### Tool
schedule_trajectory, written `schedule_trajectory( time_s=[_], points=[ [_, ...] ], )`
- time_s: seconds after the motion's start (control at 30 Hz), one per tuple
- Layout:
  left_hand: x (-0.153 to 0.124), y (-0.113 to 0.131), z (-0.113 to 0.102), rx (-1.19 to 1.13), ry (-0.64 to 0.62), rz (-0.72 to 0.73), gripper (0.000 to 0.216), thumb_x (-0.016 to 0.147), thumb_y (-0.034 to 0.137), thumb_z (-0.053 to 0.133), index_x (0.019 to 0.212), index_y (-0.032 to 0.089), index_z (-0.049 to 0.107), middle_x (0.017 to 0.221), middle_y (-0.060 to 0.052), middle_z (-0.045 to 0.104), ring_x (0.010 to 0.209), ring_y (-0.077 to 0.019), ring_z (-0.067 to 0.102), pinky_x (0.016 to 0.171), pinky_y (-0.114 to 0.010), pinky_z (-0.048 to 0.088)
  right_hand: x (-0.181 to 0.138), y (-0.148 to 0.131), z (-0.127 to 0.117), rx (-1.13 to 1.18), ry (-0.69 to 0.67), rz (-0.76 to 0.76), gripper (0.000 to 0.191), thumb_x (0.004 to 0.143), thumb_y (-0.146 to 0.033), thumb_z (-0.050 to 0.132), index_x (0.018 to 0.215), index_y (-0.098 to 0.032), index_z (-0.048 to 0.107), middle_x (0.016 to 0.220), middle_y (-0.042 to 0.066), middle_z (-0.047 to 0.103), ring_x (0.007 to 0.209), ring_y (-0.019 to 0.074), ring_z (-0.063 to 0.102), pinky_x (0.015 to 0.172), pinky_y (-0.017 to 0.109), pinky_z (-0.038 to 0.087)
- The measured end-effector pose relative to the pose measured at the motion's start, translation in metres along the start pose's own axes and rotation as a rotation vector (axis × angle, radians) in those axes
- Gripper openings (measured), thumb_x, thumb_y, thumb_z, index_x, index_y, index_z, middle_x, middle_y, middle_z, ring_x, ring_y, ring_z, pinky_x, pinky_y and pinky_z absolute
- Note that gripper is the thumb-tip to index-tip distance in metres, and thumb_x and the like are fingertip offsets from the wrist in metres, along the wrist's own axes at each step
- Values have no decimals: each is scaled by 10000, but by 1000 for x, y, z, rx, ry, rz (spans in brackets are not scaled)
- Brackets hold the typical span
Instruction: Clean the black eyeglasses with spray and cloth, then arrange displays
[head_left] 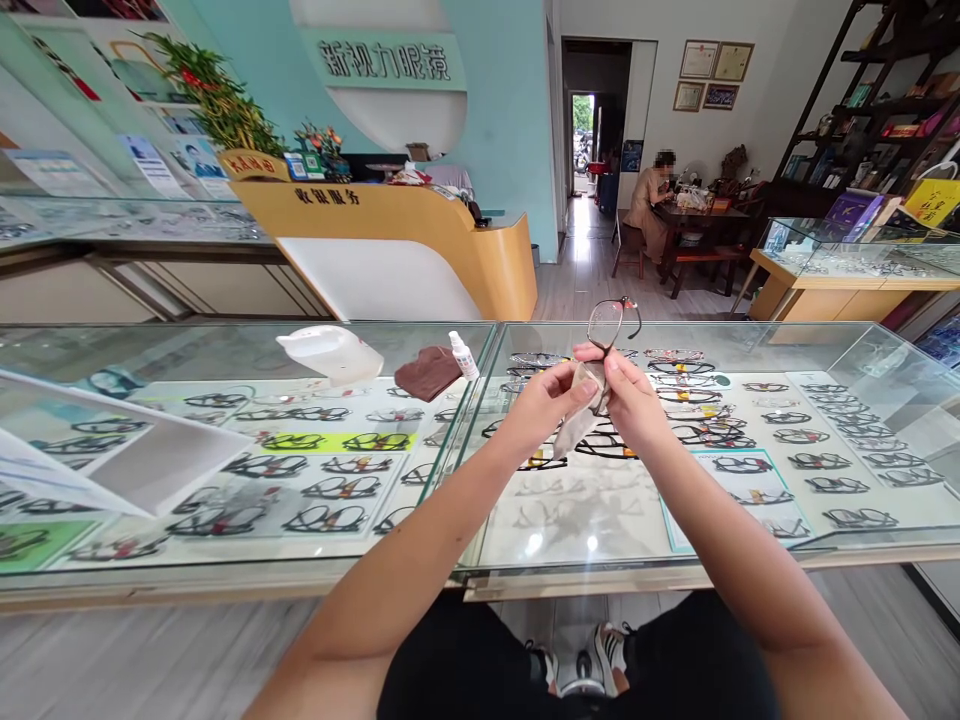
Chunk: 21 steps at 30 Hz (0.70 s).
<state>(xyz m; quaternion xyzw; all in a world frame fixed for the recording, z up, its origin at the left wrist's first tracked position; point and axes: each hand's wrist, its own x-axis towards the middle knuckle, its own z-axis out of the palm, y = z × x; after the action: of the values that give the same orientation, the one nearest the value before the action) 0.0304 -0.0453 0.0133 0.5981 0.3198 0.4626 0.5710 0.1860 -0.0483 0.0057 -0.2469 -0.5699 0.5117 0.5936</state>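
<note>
Glass-topped surface (551,535) before us. Our left grip (553,398): clamped on one pale cloth (574,425). Our right grip (632,402): clamped on one pair of glasses (606,325), raised above the glass. Leftward: white bottle (464,358), brown cloth (426,376) beside it, white plastic piece (334,356). Beneath: rows of frames (712,436).

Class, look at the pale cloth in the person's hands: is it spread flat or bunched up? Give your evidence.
Bunched up. The pale cloth is gathered at the left hand, with a loose end hanging below the fingers.
</note>
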Motion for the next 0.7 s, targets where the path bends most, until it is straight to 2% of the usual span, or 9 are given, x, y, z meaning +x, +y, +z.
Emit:
schedule_trajectory(
  time_s=[0.1, 0.2, 0.33, 0.47, 0.57, 0.7],
  points=[
    [1, 2, -1, 33, -24, 5, 620, 683, 745, 881, 819, 166, 705, 744, 13, 596, 688, -116, 498, 652, -263, 423, 0, -2, 0, -37, 12, 0, 457, 888, -743, 706, 973, -308, 820, 1301, 39, 724, 1333, 273, 609, 1250, 418, 406],
    [2, 2, -2, 30, -15, 16, 618, 671, 751, 885, 821, 175, 721, 759, 0, 606, 710, -132, 512, 662, -275, 434, 0, -3, 0, -77, 22, 6, 496, 884, -774, 682, 982, -307, 817, 1306, 50, 725, 1327, 281, 612, 1235, 440, 428],
    [0, 2, -2, -43, -34, -26, 651, 651, 706, 924, 1027, 211, 730, 879, -14, 673, 805, -161, 601, 715, -275, 491, 0, -2, -1, -90, 10, 24, 506, 893, -772, 665, 1009, -303, 816, 1320, 55, 717, 1275, 272, 638, 1177, 430, 481],
    [-1, 3, -2, -80, -97, -55, 762, 625, 594, 982, 1214, 227, 667, 938, -11, 702, 845, -168, 644, 739, -263, 504, 0, 1, -3, -96, -10, 68, 513, 904, -768, 640, 1035, -303, 811, 1352, 51, 709, 1222, 278, 657, 1068, 415, 550],
    [-3, 3, 0, -50, -82, -54, 686, 610, 564, 994, 1096, 192, 686, 902, -11, 691, 788, -152, 616, 714, -261, 483, 0, 1, -1, -67, -4, 87, 515, 886, -771, 657, 1019, -295, 802, 1314, 54, 727, 1231, 280, 652, 1051, 406, 554],
    [-4, 3, 1, -20, -34, -57, 575, 642, 577, 969, 957, 168, 715, 855, -13, 671, 774, -148, 595, 724, -272, 466, -1, -1, 1, 14, 6, 80, 490, 855, -750, 714, 965, -280, 794, 1285, 51, 742, 1274, 271, 639, 1125, 403, 512]
  ],
)
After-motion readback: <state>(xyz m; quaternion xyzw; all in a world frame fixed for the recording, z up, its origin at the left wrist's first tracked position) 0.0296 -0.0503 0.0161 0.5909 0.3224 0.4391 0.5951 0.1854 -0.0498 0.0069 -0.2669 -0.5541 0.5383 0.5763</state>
